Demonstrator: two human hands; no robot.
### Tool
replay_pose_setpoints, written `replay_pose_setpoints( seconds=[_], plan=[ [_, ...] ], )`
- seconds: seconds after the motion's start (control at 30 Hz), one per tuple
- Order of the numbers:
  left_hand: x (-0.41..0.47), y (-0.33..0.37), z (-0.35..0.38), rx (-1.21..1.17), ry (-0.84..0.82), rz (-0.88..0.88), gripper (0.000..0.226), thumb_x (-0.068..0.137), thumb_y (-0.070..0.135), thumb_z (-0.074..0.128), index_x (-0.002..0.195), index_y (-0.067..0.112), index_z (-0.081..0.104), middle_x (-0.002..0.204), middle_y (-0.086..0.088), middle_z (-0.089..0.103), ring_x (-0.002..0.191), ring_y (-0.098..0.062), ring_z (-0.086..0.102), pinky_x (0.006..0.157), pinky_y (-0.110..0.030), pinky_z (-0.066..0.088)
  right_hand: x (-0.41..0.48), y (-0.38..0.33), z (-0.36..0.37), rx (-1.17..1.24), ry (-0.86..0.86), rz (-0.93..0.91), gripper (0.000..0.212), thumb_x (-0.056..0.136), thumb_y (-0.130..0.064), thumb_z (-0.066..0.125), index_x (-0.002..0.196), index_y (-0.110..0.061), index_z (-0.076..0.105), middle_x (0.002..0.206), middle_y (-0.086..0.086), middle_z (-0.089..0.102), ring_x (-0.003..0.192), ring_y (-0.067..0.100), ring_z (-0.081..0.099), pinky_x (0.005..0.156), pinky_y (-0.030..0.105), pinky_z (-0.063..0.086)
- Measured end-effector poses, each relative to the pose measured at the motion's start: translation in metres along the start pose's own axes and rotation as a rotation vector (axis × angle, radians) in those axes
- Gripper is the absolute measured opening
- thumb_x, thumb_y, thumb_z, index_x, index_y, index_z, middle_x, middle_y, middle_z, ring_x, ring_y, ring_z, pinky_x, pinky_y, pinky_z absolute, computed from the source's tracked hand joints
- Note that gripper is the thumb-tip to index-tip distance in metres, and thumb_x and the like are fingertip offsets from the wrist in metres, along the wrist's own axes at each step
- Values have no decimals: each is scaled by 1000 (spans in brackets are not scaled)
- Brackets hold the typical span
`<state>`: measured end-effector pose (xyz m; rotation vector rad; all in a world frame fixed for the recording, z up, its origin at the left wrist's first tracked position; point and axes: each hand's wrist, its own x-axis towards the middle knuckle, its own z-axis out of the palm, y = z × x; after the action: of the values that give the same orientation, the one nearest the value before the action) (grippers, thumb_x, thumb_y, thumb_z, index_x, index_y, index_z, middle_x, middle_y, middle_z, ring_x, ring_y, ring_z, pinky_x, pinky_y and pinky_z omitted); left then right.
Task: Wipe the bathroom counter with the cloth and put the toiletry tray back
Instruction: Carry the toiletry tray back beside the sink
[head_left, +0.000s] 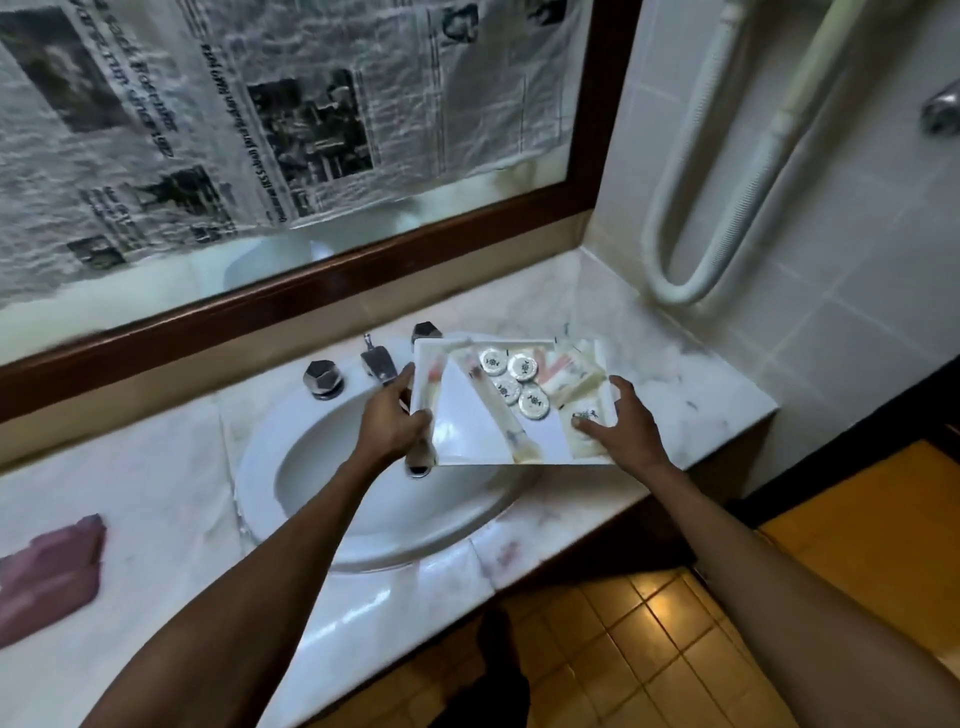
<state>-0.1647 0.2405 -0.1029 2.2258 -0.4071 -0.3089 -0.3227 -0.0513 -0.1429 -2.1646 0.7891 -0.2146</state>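
A white rectangular toiletry tray (467, 431) is held in the air over the right side of the sink, tilted slightly. It carries several round white packets, sachets and a long thin item. My left hand (392, 421) grips the tray's left edge. My right hand (623, 421) grips its right edge, thumb on a sachet. The purple-pink cloth (49, 566) lies crumpled on the marble counter (691, 395) at the far left, apart from both hands.
An oval white sink (322, 467) is set in the counter, with a chrome faucet (378, 364) and two knobs behind it. A wood-framed mirror covered with newspaper stands at the back. A tiled wall with a white hose rises on the right.
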Motion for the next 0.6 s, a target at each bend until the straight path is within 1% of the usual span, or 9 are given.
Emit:
replay_pose_setpoints(
  seconds=[0.07,0.13,0.2,0.27,0.3,0.37,0.5,0.53,0.6],
  plan=[
    [32,13,11,4,-16,-10,77,80,9,65,150,31,45,82,2,65,74,-21,62,70,-33,53,29,2,-10,7,16,18,88,73,-43,83,144,-19,36,133,12,58,123,31,54,98,41,46],
    [63,26,19,-6,-26,-30,71,80,11,64,147,28,50,78,5,63,73,-22,63,76,-39,57,61,3,-19,10,18,14,88,72,-46,83,143,-20,37,135,10,58,123,31,55,99,45,46],
    [90,38,25,11,-23,-23,69,80,13,64,145,29,51,90,1,68,85,-28,67,83,-43,58,91,-3,-29,11,21,12,87,72,-47,83,142,-21,38,136,8,57,124,30,54,100,45,46],
    [116,47,29,22,-15,-23,76,75,18,63,149,29,46,106,-4,70,93,-31,66,86,-40,56,119,-10,-36,26,18,11,85,73,-43,84,142,-20,40,138,7,55,126,28,52,102,42,44],
    [129,49,31,31,-14,-29,82,71,23,61,151,29,44,106,-5,70,94,-31,66,85,-38,56,132,-13,-39,32,21,4,85,74,-41,83,144,-19,39,140,8,54,128,28,50,103,41,43],
    [152,53,35,34,-15,-40,89,66,27,57,153,29,42,98,-5,71,92,-31,67,84,-39,56,157,-17,-44,26,25,-13,87,76,-43,82,147,-17,37,145,8,50,133,27,47,107,40,40],
    [185,58,46,48,-3,-76,88,65,32,57,152,28,43,97,-4,69,91,-31,65,87,-41,55,196,-20,-48,4,16,-20,84,84,-46,72,149,-14,30,148,10,46,136,27,44,106,35,36],
    [193,59,49,54,4,-82,87,65,33,57,151,28,45,97,-4,68,91,-31,65,86,-40,55,205,-21,-49,4,4,-16,87,83,-49,72,150,-14,29,148,11,45,136,27,44,107,36,36],
    [209,57,58,63,5,-101,83,65,35,57,147,28,50,93,-2,69,92,-32,66,84,-40,54,224,-21,-50,4,-43,-12,103,73,-57,77,150,-15,25,149,10,42,137,27,42,110,39,38]
  ],
)
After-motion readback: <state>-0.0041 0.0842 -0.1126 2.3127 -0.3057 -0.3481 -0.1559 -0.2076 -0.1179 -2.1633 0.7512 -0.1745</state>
